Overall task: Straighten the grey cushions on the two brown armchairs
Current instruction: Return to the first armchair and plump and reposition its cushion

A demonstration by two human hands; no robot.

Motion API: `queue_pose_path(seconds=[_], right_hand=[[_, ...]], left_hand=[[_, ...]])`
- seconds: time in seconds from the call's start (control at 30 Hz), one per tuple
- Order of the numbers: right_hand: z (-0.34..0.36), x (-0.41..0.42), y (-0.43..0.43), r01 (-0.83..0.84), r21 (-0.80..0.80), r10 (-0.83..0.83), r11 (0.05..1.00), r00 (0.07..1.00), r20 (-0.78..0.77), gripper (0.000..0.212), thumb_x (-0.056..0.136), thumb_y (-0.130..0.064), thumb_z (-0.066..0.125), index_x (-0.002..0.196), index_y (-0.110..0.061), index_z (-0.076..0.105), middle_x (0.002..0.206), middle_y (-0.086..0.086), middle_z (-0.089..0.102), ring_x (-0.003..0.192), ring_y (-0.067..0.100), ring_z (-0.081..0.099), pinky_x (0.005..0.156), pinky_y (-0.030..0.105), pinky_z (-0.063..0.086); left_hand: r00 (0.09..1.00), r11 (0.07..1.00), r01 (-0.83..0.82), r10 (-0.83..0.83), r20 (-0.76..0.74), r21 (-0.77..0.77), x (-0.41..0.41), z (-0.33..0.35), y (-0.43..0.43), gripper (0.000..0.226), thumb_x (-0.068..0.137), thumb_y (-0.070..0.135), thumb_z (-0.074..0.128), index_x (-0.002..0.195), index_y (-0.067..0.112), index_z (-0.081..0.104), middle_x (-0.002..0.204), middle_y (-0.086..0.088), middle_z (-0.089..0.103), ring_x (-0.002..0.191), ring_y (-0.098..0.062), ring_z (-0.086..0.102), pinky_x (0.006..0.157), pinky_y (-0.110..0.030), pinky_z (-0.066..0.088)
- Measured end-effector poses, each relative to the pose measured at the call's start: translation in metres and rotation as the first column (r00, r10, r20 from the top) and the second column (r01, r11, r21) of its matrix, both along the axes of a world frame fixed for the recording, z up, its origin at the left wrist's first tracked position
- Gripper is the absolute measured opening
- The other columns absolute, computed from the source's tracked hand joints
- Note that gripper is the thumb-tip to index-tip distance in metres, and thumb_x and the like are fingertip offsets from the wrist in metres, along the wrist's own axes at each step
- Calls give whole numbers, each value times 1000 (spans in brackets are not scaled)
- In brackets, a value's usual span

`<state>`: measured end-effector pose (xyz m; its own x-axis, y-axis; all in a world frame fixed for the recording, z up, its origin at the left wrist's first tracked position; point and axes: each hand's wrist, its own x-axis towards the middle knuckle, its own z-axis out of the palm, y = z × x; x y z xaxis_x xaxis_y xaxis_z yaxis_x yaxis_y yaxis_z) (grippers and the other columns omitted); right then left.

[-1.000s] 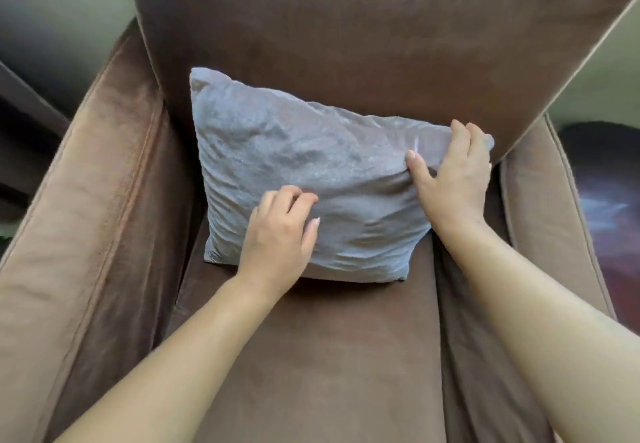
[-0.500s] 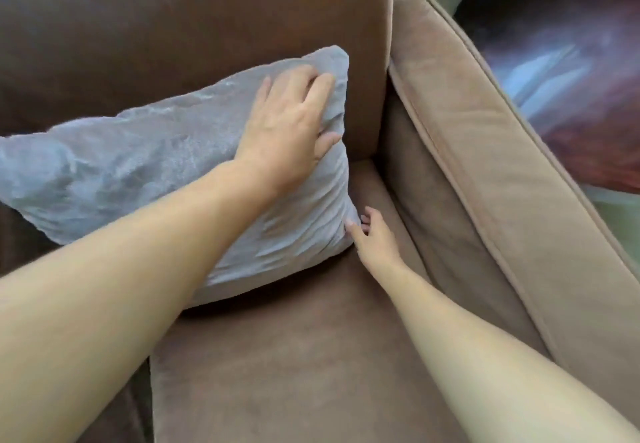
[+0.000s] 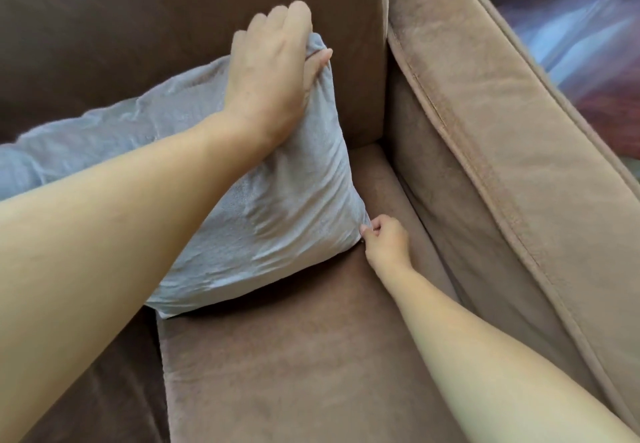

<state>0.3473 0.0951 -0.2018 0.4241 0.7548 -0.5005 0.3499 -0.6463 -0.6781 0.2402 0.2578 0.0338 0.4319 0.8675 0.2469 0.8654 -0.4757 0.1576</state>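
A wrinkled grey cushion leans against the backrest of a brown armchair, standing on the seat. My left hand reaches across from the left and grips the cushion's upper right corner, fingers curled over the top edge. My right hand pinches the cushion's lower right corner down by the seat. My left forearm hides much of the cushion's left half.
The armchair's padded right armrest runs diagonally along the right side. A dark red and blue rug or floor shows beyond it at the top right. A narrow gap lies between the seat and the armrest.
My left hand has slid up from the cushion's face and closed on its top right corner. My right hand has closed on the bottom right corner. The view has moved in closer.
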Motion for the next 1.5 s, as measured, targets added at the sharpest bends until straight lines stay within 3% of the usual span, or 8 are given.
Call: queue_pose_path(seconds=[0.1, 0.27, 0.5, 0.63, 0.9, 1.1, 1.33, 1.5], right_hand=[[7, 3, -16, -138, -45, 143, 989, 976, 164, 20, 97, -21, 57, 80, -12, 54, 102, 13, 58, 88, 37, 59, 78, 45, 50], [7, 20, -35, -188, -66, 199, 980, 943, 267, 17, 99, -23, 54, 90, -8, 57, 101, 13, 59, 91, 40, 60, 75, 45, 49], [10, 25, -36, -214, -73, 225, 974, 950, 214, 15, 96, -23, 58, 86, -14, 50, 97, 13, 57, 88, 37, 59, 75, 44, 49], [37, 30, -21, -156, -28, 159, 987, 976, 149, 29, 93, -13, 59, 122, -12, 56, 123, 11, 55, 110, 31, 60, 95, 42, 49], [192, 3, 87, -58, 544, 139, 837, 984, -110, 25, 98, -40, 56, 115, -24, 63, 102, -17, 66, 93, -3, 62, 82, 19, 48], [232, -15, 134, -74, 625, 181, 777, 978, -108, 20, 91, -39, 63, 101, -21, 66, 100, -4, 70, 94, 11, 66, 92, 42, 56], [233, -3, 137, 28, 576, 123, 817, 967, -222, 6, 85, -28, 66, 83, -23, 68, 94, 12, 68, 88, 22, 64, 87, 51, 56], [239, 2, 139, 129, 519, 44, 845, 950, -308, 8, 80, -30, 68, 76, -23, 69, 91, 11, 66, 87, 24, 63, 81, 45, 52]], left_hand=[[972, 998, -32, 45, 232, -60, -10, 21, 3, 21, 100, 31, 49, 103, 11, 47, 96, 0, 55, 92, -24, 56, 84, -40, 44], [965, 1000, -3, 9, 263, -23, -18, 42, 11, 25, 96, 30, 55, 105, 7, 50, 94, 3, 53, 88, -18, 54, 82, -39, 45], [957, 993, -69, 92, 276, -95, 1, 15, 16, 44, 93, 39, 64, 119, 8, 49, 106, 5, 54, 94, -11, 48, 81, -23, 35], [936, 995, -20, 52, 348, -96, -18, 21, -2, 57, 92, 46, 63, 132, 9, 47, 113, 5, 50, 100, -12, 51, 95, -36, 47], [944, 947, -318, 313, -99, -39, -207, 18, -61, 54, 98, 49, 36, 131, 11, 54, 126, -13, 62, 118, -38, 55, 104, -58, 34], [650, 673, -666, 735, 193, -322, -317, 17, -73, 46, 101, 27, 50, 143, 7, 49, 144, -18, 54, 132, -36, 51, 111, -49, 39], [-7, 532, -484, 792, 611, -695, -314, 5, -51, 47, 96, 22, 62, 141, 16, 53, 120, 3, 61, 117, -18, 59, 104, -42, 51], [-90, 539, -459, 762, 641, -706, -328, -2, -55, 7, 93, 18, 66, 86, 17, 66, 86, 2, 65, 92, -19, 65, 99, -46, 56]])
